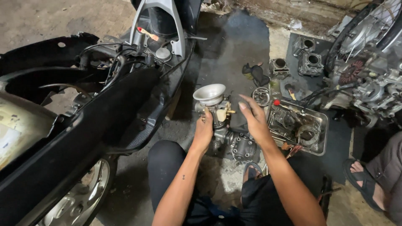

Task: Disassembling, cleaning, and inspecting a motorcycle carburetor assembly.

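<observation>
The left hand (204, 133) grips one carburettor (215, 109) around its body, holding it upright in front of the person's knees above the dark floor (234, 46); its long axis runs near vertical, with the single pale funnel mouth (209, 93) on top, tilted slightly left. The right hand (254, 119) is loose and holds nothing, fingers half spread just right of the carburettor, apart from it, so the left hand is the nearer. Below both hands sits one finned engine cylinder (243, 147). To the right lies one metal tray (322, 138) of parts; beyond it, three grey engine castings (310, 63) rest on the floor. A stripped scooter (104, 109) stands at left, and another person's sandalled foot (362, 175) shows lower right.
</observation>
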